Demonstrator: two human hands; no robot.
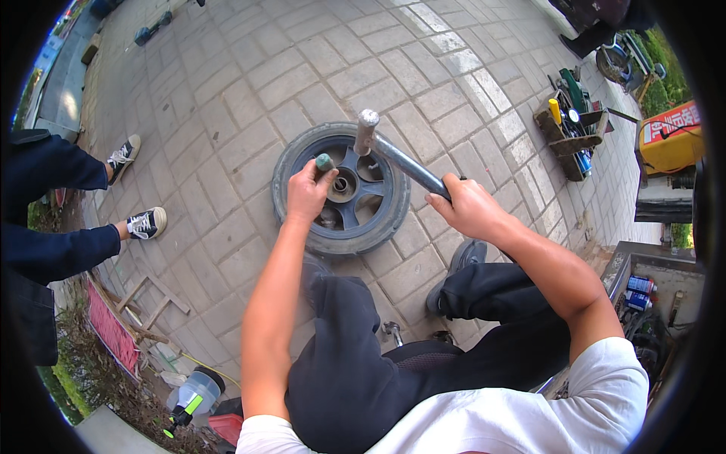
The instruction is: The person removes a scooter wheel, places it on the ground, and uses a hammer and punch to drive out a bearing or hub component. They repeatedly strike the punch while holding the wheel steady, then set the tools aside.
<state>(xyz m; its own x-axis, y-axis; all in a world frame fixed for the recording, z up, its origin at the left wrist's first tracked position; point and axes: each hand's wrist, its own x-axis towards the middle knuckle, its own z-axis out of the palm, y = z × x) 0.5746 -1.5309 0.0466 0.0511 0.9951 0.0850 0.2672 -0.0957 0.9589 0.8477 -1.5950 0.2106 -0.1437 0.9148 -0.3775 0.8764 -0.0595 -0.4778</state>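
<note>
A spoked wheel with a rubber tyre (285, 227) lies flat on the paving, in front of my feet. My left hand (307, 193) grips a short green-tipped rod, likely a punch or drift (325, 163), over the wheel's hub (341, 186). My right hand (469, 205) is closed around the handle of a metal hammer (405, 160). The hammer's head hangs above the wheel's upper part, to the right of the rod and apart from it. Whether the rod's lower end touches the hub is hidden by my left fingers.
A wooden tool tray (573, 142) stands at the upper right. At the right edge is a metal bin (641, 267) with spray cans. Another person's legs (85, 249) are at the left. A wooden frame (153, 301) and a plastic sprayer bottle (195, 394) lie lower left.
</note>
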